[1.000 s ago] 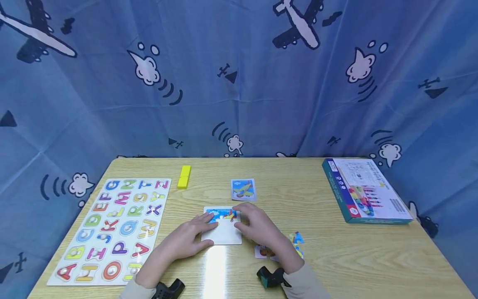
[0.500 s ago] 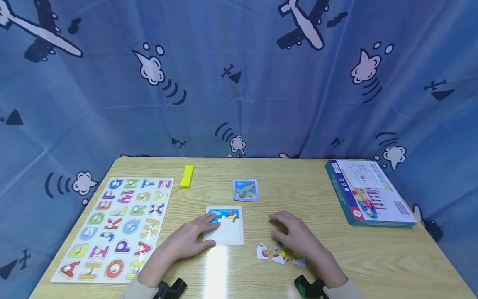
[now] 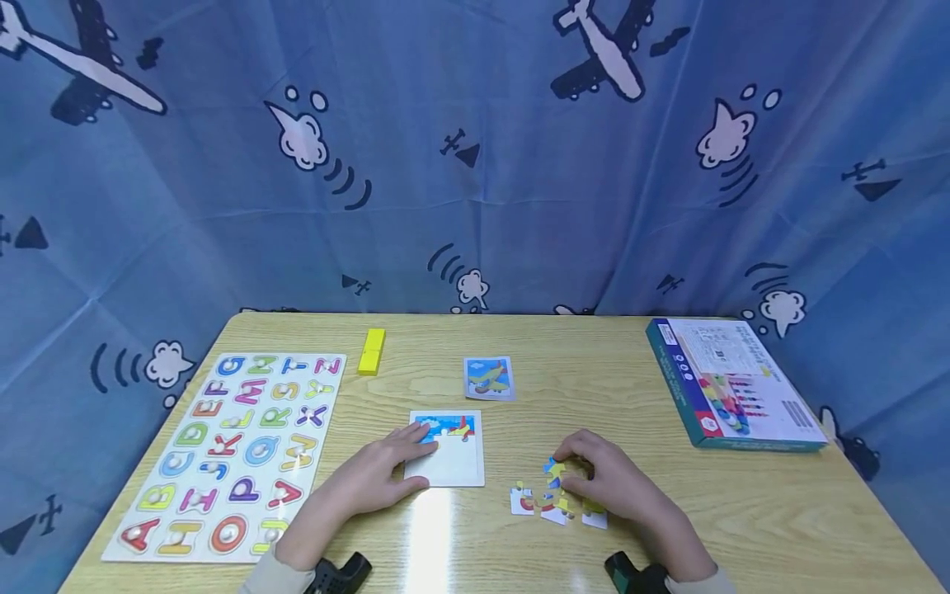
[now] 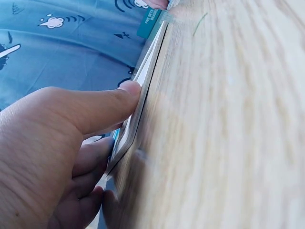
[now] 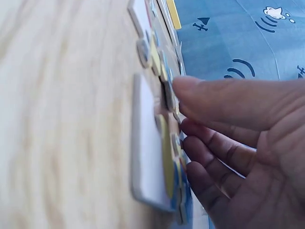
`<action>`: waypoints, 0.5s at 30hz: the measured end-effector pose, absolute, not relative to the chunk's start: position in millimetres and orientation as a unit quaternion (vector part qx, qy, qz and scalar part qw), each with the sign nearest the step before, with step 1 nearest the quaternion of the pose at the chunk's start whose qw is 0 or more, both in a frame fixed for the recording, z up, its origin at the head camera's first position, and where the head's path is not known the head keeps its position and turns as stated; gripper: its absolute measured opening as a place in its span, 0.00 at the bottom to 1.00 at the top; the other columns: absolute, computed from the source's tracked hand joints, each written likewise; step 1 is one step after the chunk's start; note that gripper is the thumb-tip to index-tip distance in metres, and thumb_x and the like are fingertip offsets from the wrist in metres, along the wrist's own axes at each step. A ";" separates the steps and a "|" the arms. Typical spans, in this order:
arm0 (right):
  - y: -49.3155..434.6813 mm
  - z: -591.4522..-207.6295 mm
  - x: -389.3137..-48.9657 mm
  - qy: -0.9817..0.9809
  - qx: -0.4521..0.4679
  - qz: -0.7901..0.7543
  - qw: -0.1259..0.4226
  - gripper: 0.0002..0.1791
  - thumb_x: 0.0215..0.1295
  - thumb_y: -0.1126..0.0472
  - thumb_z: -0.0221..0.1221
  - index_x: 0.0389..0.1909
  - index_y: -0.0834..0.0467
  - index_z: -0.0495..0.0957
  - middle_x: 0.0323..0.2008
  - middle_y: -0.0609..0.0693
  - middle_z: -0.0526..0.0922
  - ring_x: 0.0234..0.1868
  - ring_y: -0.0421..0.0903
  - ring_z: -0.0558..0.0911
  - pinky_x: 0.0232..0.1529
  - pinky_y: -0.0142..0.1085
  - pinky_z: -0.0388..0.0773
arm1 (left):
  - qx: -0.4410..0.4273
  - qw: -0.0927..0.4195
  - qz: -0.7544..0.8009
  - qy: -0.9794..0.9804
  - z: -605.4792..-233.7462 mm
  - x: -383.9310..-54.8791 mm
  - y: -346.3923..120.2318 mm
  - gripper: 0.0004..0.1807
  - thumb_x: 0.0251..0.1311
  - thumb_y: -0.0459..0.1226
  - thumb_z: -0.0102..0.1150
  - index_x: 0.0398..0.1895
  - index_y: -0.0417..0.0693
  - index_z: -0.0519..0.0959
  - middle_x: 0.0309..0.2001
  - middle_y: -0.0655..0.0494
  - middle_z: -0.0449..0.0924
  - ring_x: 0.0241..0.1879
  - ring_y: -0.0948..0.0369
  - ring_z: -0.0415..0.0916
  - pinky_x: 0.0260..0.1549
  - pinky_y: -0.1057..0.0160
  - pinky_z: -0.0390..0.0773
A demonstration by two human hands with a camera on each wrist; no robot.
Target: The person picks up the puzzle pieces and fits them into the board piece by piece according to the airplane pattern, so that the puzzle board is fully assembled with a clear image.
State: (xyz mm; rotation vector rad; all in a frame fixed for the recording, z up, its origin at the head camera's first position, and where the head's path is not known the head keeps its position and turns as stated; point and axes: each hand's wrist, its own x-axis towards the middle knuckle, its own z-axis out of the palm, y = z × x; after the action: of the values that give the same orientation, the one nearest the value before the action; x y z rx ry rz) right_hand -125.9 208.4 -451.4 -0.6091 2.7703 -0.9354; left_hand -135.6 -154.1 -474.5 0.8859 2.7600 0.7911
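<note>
My left hand [image 3: 382,469] rests on the left side of a white puzzle board [image 3: 453,466], its thumb [image 4: 128,90] against the near edge. Several joined jigsaw pieces [image 3: 445,426], blue and red, fill the top of the board. To the right of the board, my right hand [image 3: 612,478] pinches a blue-and-yellow jigsaw piece [image 3: 553,470] between thumb and index finger. In the right wrist view the thumb [image 5: 190,93] touches the pieces and hides the index finger. More loose jigsaw pieces [image 3: 522,501] lie below and partly under this hand.
Behind the board lies a small airplane picture card [image 3: 489,379]. An alphabet board [image 3: 230,445] covers the table's left side. A yellow block [image 3: 372,351] stands at the back left, and a flat box [image 3: 738,384] at the back right. A blue curtain [image 3: 475,165] hangs behind.
My right hand has left the board's upper right corner and moved right and down to the loose jigsaw pieces. The left hand stays on the board. The view has shifted slightly.
</note>
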 end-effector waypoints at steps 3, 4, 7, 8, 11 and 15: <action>209.4 -452.1 -126.4 0.924 -0.205 -0.314 0.081 0.11 0.55 0.60 0.66 0.40 0.50 0.79 0.46 0.41 0.77 0.53 0.48 0.76 0.57 0.49 0.74 | 0.297 0.063 0.263 0.916 -475.0 -136.2 -154.0 0.28 0.60 0.50 0.60 0.63 0.53 0.73 0.70 0.52 0.62 0.70 0.52 0.57 0.67 0.50 0.63; 209.5 -452.2 -126.5 0.924 -0.203 -0.314 0.083 0.11 0.55 0.60 0.67 0.40 0.50 0.79 0.47 0.42 0.77 0.54 0.49 0.76 0.57 0.51 0.73 | 0.298 0.061 0.264 0.916 -475.3 -136.5 -154.0 0.28 0.60 0.50 0.60 0.63 0.53 0.73 0.70 0.52 0.63 0.70 0.51 0.57 0.67 0.50 0.63; 209.7 -452.7 -126.7 0.924 -0.201 -0.314 0.086 0.13 0.54 0.61 0.67 0.40 0.50 0.78 0.47 0.43 0.76 0.55 0.50 0.75 0.58 0.52 0.72 | 0.298 0.057 0.265 0.915 -475.6 -136.9 -153.7 0.28 0.59 0.50 0.60 0.62 0.53 0.74 0.69 0.52 0.63 0.70 0.51 0.57 0.67 0.50 0.64; 209.7 -452.9 -126.7 0.924 -0.200 -0.313 0.086 0.13 0.53 0.61 0.68 0.40 0.50 0.78 0.47 0.43 0.76 0.55 0.50 0.75 0.58 0.52 0.72 | 0.299 0.057 0.265 0.915 -475.5 -136.9 -153.6 0.28 0.59 0.50 0.61 0.62 0.53 0.74 0.69 0.52 0.63 0.70 0.51 0.58 0.67 0.49 0.64; 209.5 -453.6 -126.6 0.926 -0.193 -0.313 0.088 0.14 0.53 0.62 0.68 0.40 0.51 0.78 0.47 0.43 0.76 0.55 0.49 0.75 0.59 0.52 0.72 | 0.298 0.061 0.265 0.915 -475.2 -136.7 -153.5 0.28 0.59 0.50 0.61 0.62 0.53 0.74 0.69 0.52 0.63 0.70 0.51 0.57 0.67 0.50 0.64; 209.3 -454.8 -126.4 0.927 -0.187 -0.314 0.085 0.14 0.52 0.63 0.68 0.39 0.51 0.77 0.46 0.43 0.75 0.54 0.49 0.74 0.58 0.52 0.72 | 0.294 0.070 0.266 0.915 -475.0 -136.3 -153.6 0.28 0.59 0.50 0.60 0.63 0.54 0.73 0.70 0.53 0.62 0.71 0.53 0.56 0.68 0.51 0.63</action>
State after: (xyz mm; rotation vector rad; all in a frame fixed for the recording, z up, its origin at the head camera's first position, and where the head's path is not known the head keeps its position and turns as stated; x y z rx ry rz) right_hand -126.4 209.3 -454.8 -0.5576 2.7637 -0.9363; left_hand -136.3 -153.6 -475.0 0.8842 2.7553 0.8003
